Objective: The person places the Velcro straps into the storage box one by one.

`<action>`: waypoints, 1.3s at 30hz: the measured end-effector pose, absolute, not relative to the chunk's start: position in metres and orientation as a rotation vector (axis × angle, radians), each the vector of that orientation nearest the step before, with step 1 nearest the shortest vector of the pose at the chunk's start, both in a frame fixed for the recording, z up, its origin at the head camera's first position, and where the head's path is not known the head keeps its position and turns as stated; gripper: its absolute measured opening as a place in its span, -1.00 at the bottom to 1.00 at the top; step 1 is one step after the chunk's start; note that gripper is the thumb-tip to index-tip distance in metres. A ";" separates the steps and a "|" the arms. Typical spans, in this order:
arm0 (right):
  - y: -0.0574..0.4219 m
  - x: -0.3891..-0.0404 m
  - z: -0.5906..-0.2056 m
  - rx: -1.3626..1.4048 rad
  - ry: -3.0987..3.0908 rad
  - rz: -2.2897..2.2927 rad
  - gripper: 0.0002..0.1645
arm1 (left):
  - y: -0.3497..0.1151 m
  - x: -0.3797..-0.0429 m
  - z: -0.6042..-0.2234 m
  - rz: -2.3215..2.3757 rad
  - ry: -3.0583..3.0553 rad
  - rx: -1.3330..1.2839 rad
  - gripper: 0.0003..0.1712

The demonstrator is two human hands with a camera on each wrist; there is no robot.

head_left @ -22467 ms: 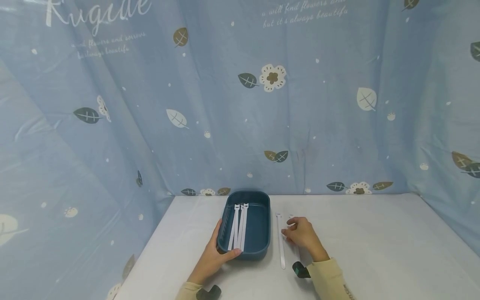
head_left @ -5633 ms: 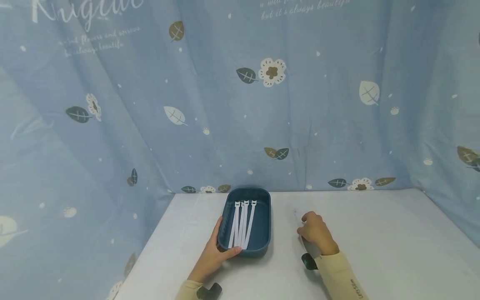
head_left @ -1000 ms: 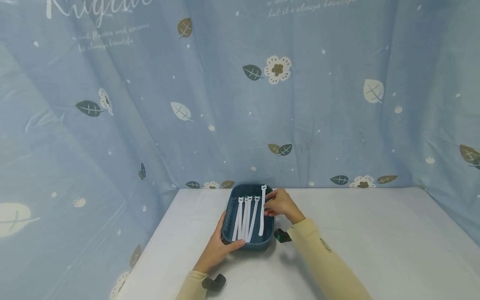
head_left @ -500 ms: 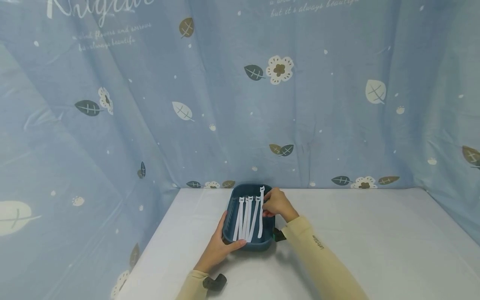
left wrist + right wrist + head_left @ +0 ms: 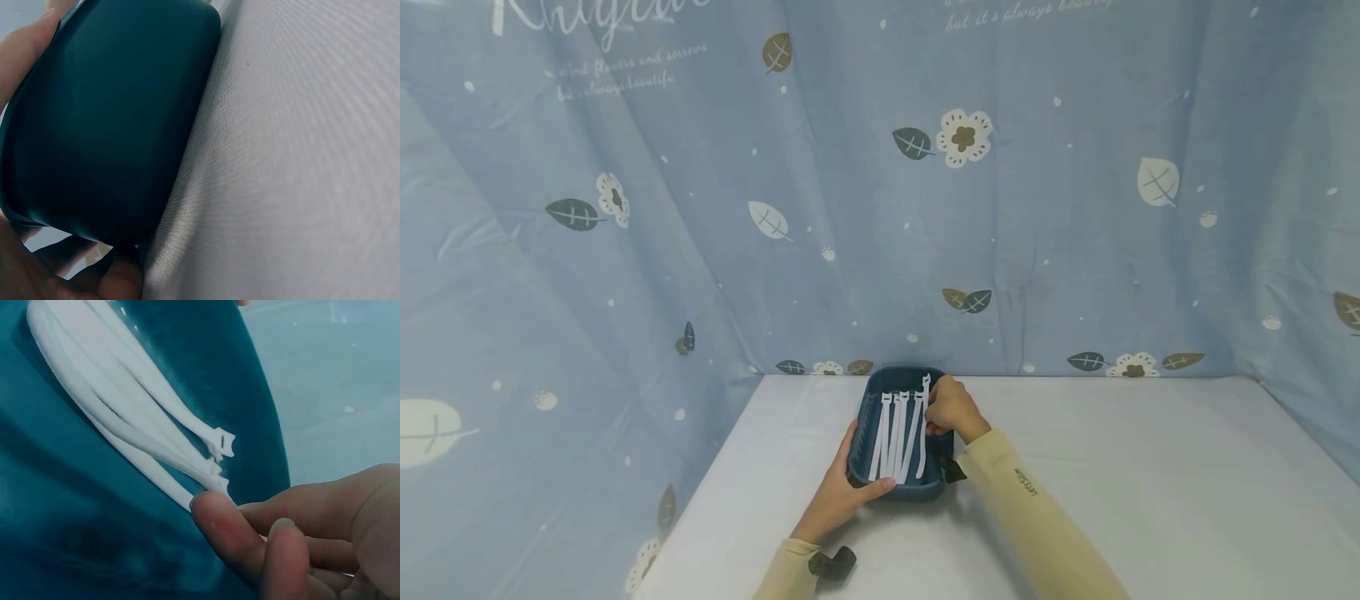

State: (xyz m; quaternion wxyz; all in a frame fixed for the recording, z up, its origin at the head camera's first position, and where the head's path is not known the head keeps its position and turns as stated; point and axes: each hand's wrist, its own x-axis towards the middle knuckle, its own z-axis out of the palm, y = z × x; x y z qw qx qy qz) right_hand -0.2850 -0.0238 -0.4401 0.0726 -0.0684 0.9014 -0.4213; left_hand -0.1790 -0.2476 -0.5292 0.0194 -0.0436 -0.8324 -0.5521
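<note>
In the head view, my left hand (image 5: 837, 493) grips the near left corner of a dark teal plastic bin (image 5: 917, 494), thumb over the rim. Its fingers lie along the bin's outer wall (image 5: 112, 119) in the left wrist view. Several white hook-and-loop cable ties (image 5: 882, 442) lie side by side in the bin, slotted heads toward the back. Over the bin's right part, my right hand (image 5: 957, 410) pinches one more cable tie (image 5: 922, 457) near its head. In the right wrist view, the fingertips (image 5: 225, 528) partly cover that tie.
A white cloth-covered table (image 5: 1150, 475) spreads to the right of the bin. Blue printed curtain (image 5: 850, 167) hangs behind the table and along its sides. Small black wrist cameras (image 5: 832, 564) sit on both beige sleeves.
Two ties once on the table are gone from it. The right hand has carried the last tie from the table into the bin, then shifted slightly left toward the others. The left hand stays put.
</note>
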 end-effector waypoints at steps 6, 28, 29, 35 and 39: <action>-0.025 -0.287 -0.442 -0.183 2.731 -1.241 -0.84 | -0.248 -0.180 -0.531 -1.714 -2.578 -0.149 0.35; -0.023 -0.286 -0.443 -0.212 2.728 -1.267 -0.57 | -0.248 -0.178 -0.528 -1.723 -2.580 -0.156 0.34; -0.022 -0.286 -0.444 -0.215 2.722 -1.274 -0.51 | -0.248 -0.179 -0.528 -1.720 -2.582 -0.153 0.34; -0.021 -0.285 -0.444 -0.211 2.673 -1.329 -0.49 | -0.247 -0.180 -0.530 -1.715 -2.588 -0.132 0.35; -0.017 -0.282 -0.441 -0.254 2.632 -1.386 -0.51 | -0.248 -0.180 -0.531 -1.710 -2.587 -0.131 0.35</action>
